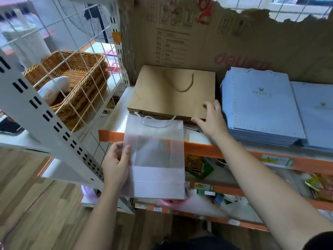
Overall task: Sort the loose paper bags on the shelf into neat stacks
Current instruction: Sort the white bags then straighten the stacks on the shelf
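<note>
A stack of flat brown paper bags [171, 92] lies on the white shelf [115, 120], against a cardboard backing. My right hand [210, 120] rests on the stack's near right corner, thumb under the edge and fingers on the top bag. My left hand [117, 163] pinches the left edge of a translucent white bag [156, 159] with a white rope handle; this bag hangs over the shelf's orange front edge. Two stacks of light blue bags lie to the right: the nearer blue stack [259, 105] and a second blue stack [315, 114].
Wicker baskets [75, 83] sit behind a white wire grid on the left. A torn cardboard sheet [216, 42] backs the shelf. Lower shelves with orange edges [234, 192] hold packaged goods. Wooden floor lies at lower left.
</note>
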A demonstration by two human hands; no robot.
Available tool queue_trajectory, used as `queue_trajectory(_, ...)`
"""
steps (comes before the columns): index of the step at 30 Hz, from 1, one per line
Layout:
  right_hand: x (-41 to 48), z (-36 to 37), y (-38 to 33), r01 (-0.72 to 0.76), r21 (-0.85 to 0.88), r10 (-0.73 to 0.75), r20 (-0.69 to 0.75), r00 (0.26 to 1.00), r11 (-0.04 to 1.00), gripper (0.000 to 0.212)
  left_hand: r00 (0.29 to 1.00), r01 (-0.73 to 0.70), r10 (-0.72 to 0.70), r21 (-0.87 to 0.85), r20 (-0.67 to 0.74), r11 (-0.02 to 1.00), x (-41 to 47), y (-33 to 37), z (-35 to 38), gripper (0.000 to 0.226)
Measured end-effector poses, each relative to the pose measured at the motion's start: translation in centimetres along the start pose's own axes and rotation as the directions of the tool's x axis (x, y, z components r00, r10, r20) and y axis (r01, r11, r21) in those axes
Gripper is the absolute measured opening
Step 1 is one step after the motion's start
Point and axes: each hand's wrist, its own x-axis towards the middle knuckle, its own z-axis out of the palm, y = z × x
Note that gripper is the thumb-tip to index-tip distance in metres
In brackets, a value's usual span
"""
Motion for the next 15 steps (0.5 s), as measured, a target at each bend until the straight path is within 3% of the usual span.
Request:
queue_trajectory(3, 0.2, 0.1, -0.2, 0.023, -0.013, -0.023, -0.022, 0.999, 1.0, 0.054, 1.0, -0.018, 0.018, 0.026, -0.012, 0.999, -0.5, -0.4, -0.2, 0.007)
queue_trajectory(11, -0.6, 0.0, -0.1, 0.011, -0.067, -0.005, 0.081, 0.997, 0.998, 0.053, 0.999, -0.024, 0.026, 0.054, -0.031, 0.998, -1.2, -1.0, -1.3, 0.007)
queue_trajectory(15, -3.5, 0.1, 0.1, 0.066, -0.027, -0.068, -0.078, 0.995, 0.997, 0.046, 0.997, -0.055, 0.057, 0.046, -0.049, 0.997, -1.3, -0.7, -1.8, 0.007)
